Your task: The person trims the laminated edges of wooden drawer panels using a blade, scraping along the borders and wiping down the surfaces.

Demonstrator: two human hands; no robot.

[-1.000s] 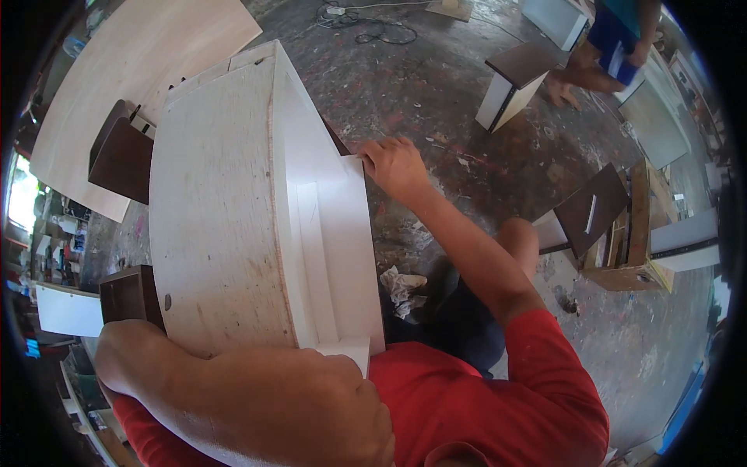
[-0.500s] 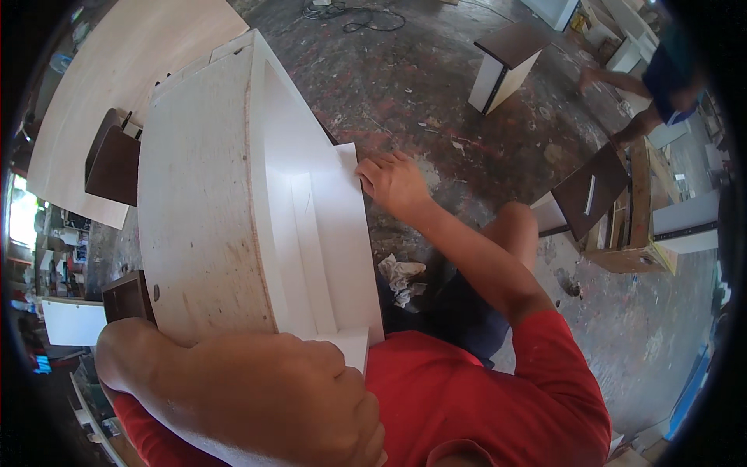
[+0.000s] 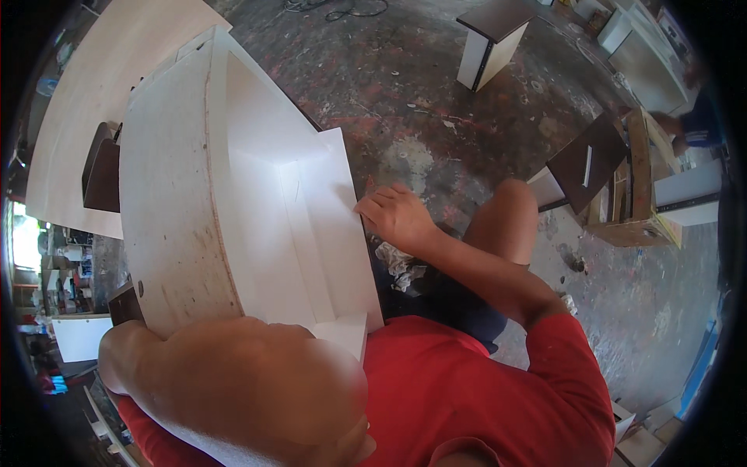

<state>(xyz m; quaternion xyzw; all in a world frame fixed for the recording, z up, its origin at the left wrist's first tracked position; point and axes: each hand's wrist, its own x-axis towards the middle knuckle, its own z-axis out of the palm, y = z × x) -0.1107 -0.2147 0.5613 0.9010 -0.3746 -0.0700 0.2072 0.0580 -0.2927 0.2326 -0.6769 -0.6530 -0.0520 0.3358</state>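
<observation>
A large white wooden cabinet carcass lies in front of me, its bright white inside facing right. My right hand rests at the right edge of its white side panel. The fingers are bent and pressed together against that edge; anything small under them is hidden. Close to the camera at the lower left, my left hand is curled into a fist over the near end of the carcass. It is partly blurred, and what it holds, if anything, cannot be seen. Crumpled white paper or cloth lies beside my leg.
A plywood sheet stretches behind the carcass at left, with a dark brown piece near it. Brown-topped white units and a wooden frame stand on the stained floor at right. Another person is at the far right edge.
My right hand has slid toward me along the panel's edge. My left fist has shifted slightly left and down. The view has tilted a little, and the other person has moved further right.
</observation>
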